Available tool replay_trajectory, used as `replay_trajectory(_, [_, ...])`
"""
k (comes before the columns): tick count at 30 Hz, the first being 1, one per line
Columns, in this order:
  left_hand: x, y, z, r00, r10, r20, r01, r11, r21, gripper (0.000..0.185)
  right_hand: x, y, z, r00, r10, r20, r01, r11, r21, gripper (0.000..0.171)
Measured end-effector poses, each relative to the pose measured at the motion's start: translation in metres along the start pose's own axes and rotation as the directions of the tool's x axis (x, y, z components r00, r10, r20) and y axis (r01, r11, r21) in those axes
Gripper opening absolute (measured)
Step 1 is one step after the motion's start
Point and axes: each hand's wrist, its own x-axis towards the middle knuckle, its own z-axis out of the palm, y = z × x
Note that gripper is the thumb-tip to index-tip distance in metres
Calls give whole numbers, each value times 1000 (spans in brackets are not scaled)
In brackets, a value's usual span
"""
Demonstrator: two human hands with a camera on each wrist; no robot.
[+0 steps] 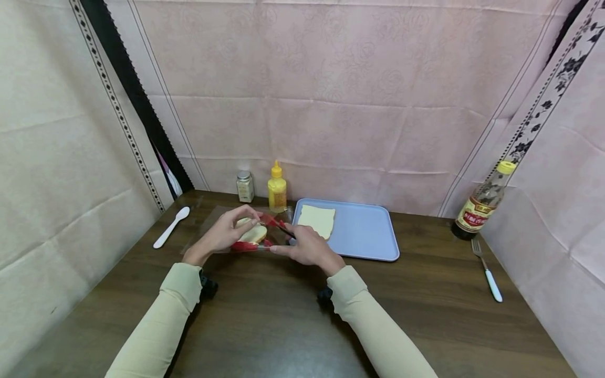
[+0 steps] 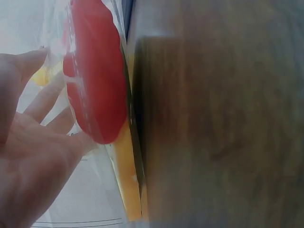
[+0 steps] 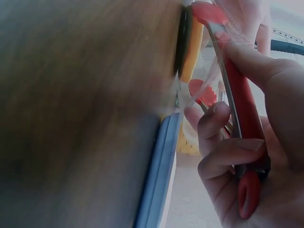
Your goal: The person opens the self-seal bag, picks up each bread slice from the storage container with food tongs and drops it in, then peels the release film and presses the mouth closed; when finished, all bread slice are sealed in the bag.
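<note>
From my remote station I log a white spoon point(image 1: 171, 227) at nine o'clock on the wooden table point(image 1: 283, 325). At twelve, a small spice jar point(image 1: 244, 186) stands just beside a yellow squeeze bottle point(image 1: 277, 188). At three, a dark sauce bottle point(image 1: 482, 205) stands near a white-handled fork point(image 1: 487, 270).

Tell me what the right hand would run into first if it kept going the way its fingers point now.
Probably the clear bag with the bread inside. The right hand grips red tongs aimed left toward it, and the left hand is just beyond. Depth is unclear; the tongs' tips may already touch the bag.
</note>
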Motion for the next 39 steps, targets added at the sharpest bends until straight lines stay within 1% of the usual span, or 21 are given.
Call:
replay_trajectory(5, [1, 0, 2, 1000, 9, 28, -9, 1000, 7, 21, -7, 8, -4, 1000, -11, -11, 11, 1000, 16, 77])
replay_trajectory(9, [1, 1, 3, 999, 22, 35, -21, 999, -32, 21, -11, 14, -6, 999, -8, -33, 9, 1000, 21, 75])
replay_trajectory(12, [0, 1, 1, 999, 47, 25, -45, 997, -70, 22, -11, 16, -5, 999, -7, -41, 8, 1000, 26, 74])
replay_trajectory(15, [0, 1, -1, 997, 82, -3, -82, 991, -105, 22, -11, 15, -6, 999, 1, -54, 0, 1000, 20, 75])
replay_trajectory(18, [0, 2, -1, 995, 93, -20, -95, 989, -111, 19, -11, 13, -6, 998, 16, -68, -15, 1000, 15, 74])
replay_trajectory(20, [1, 3, 0, 996, 84, -20, -86, 991, -99, 16, -11, 12, -7, 997, 20, -73, -19, 1000, 23, 71])
replay_trajectory(23, [3, 5, 0, 997, 71, -14, -72, 994, -81, 16, -12, 10, -7, 998, 41, -49, -37, 996, 85, 70])
replay_trajectory(26, [3, 8, -1, 998, 58, -16, -59, 994, -95, 19, -12, 9, -6, 998, 66, -18, -63, 988, 143, 71])
replay_trajectory(28, [3, 11, -3, 999, 47, -22, -49, 993, -105, 22, -12, 9, -5, 997, 81, -9, -78, 984, 161, 71])
replay_trajectory(32, [2, 14, -5, 999, 29, -43, -33, 995, -98, 23, -11, 8, -5, 996, 82, -26, -77, 988, 131, 69])
replay_trajectory(36, [2, 14, -5, 999, 14, -50, -17, 998, -67, 24, -12, 5, -6, 996, 60, -72, -55, 997, 60, 62])
replay_trajectory(39, [2, 12, -3, 999, 5, -49, -7, 999, -40, 25, -16, 5, -8, 994, 45, -100, -44, 999, 10, 59])
